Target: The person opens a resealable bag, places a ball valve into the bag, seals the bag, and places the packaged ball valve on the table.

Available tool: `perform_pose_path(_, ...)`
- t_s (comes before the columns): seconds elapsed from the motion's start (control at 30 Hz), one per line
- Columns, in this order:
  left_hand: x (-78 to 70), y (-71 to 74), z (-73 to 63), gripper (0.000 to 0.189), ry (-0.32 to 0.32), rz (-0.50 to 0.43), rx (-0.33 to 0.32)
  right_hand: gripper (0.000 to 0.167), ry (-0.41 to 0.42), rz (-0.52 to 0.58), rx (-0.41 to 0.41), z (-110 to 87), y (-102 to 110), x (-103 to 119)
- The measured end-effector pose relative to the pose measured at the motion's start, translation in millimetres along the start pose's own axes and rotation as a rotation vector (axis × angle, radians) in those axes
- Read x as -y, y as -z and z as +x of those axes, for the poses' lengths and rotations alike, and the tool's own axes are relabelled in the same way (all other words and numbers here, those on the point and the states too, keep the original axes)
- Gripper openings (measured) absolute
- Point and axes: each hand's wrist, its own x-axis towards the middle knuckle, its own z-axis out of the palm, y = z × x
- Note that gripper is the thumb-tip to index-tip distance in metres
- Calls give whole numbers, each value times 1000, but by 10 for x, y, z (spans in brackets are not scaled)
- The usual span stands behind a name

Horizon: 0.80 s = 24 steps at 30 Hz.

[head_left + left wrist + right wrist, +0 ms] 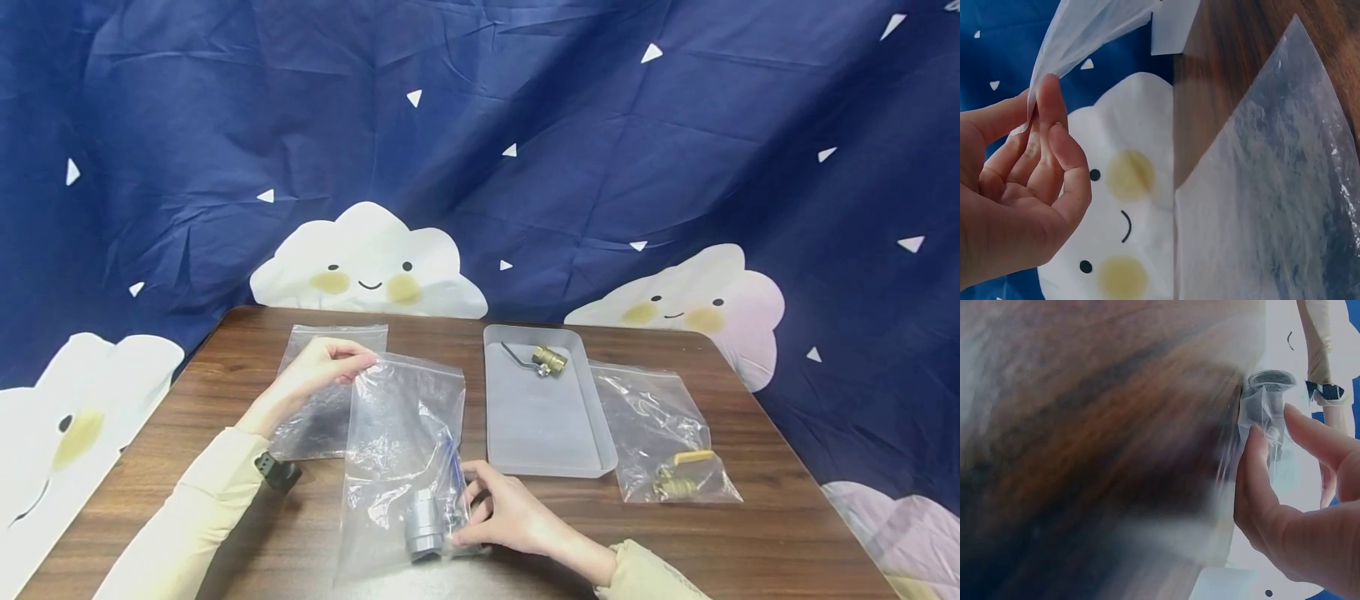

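My left hand (322,364) pinches the top left corner of a clear zip bag (378,408) between thumb and fingers, and the bag hangs toward the near side of the table. At its bottom sits a grey ball valve (425,518) with a blue lever handle (454,462). With thumb and fingers, my right hand (517,515) grips the valve's handle side through the plastic. In the right wrist view the valve's round open end (1272,378) shows beyond the fingertips, under the film.
Behind the left hand lies another clear zip bag (318,433). A white plastic tray (543,433) right of centre holds a brass ball valve (550,360) with a dark lever. Farther right, a zip bag (637,417) contains a brass valve with a yellow handle (693,457).
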Motion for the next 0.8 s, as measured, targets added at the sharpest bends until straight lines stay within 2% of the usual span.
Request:
perform_pose_path(0.2,116,14,79,37,38,-4,38,71,-9,-7,8,-7,6,-22)
perform_pose_path(0.43,287,51,174,38,162,-23,80,58,-33,59,34,-41,12,-45)
perform_pose_path(0.6,305,50,253,37,195,1,80,44,-36,138,22,-49,11,-74)
perform_pose_path(0.8,316,49,376,37,213,11,82,22,-12,116,-30,-43,10,-88)
